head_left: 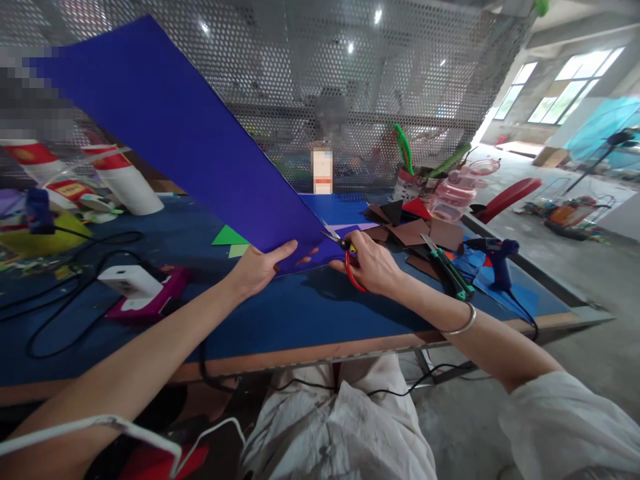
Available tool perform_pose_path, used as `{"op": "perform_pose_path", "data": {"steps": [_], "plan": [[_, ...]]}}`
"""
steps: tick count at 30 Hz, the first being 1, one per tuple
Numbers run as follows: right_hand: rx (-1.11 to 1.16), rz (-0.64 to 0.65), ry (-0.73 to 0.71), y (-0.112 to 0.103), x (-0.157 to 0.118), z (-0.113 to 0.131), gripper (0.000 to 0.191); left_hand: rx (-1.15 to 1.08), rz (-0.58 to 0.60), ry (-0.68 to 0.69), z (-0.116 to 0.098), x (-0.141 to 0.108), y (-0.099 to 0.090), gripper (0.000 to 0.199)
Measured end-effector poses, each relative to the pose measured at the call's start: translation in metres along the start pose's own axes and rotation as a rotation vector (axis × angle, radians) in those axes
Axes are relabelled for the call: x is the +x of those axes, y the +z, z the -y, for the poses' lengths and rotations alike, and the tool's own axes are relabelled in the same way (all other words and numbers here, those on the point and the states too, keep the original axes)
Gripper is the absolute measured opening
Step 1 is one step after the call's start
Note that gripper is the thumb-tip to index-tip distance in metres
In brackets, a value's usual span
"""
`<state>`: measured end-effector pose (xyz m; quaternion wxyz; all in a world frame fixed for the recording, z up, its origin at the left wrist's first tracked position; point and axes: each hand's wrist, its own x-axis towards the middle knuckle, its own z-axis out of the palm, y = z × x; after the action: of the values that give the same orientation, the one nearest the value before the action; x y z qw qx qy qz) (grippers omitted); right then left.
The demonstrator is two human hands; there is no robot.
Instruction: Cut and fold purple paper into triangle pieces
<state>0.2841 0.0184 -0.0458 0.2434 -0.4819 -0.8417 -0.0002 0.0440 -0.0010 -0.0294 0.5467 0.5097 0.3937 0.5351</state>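
A long blue-purple sheet (195, 140) slants up to the left, one end low over the table. My left hand (263, 267) is closed on its lower edge, thumb on top, with the other fingers partly behind the sheet. My right hand (373, 263) is wrapped round red-handled scissors (355, 272). Their blades are parted at the sheet's right edge, near its low end; whether they bite into the sheet I cannot tell. A green paper triangle (229, 236) lies just beyond my left hand.
Brown pieces (405, 233), a green-edged cutter (444, 267) and a blue glue gun (495, 257) lie at the right. A power strip (145, 300) with a white charger and black cables is at the left. A perforated metal screen (280, 80) stands behind.
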Motion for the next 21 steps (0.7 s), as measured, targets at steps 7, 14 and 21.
{"op": "perform_pose_path", "data": {"steps": [7, 14, 21], "plan": [[-0.013, -0.005, -0.002, -0.0016, -0.0008, 0.0037, 0.041, -0.013, 0.026, 0.004, 0.0012, -0.0004, -0.0006, 0.067], [-0.008, 0.009, 0.012, -0.0038, -0.0011, 0.0059, 0.041, -0.016, 0.023, 0.004, -0.0016, -0.0023, 0.0009, 0.064], [-0.029, -0.003, 0.001, -0.0064, -0.0014, 0.0082, 0.042, -0.008, -0.005, -0.002, -0.0042, -0.0036, 0.0043, 0.068]]}}
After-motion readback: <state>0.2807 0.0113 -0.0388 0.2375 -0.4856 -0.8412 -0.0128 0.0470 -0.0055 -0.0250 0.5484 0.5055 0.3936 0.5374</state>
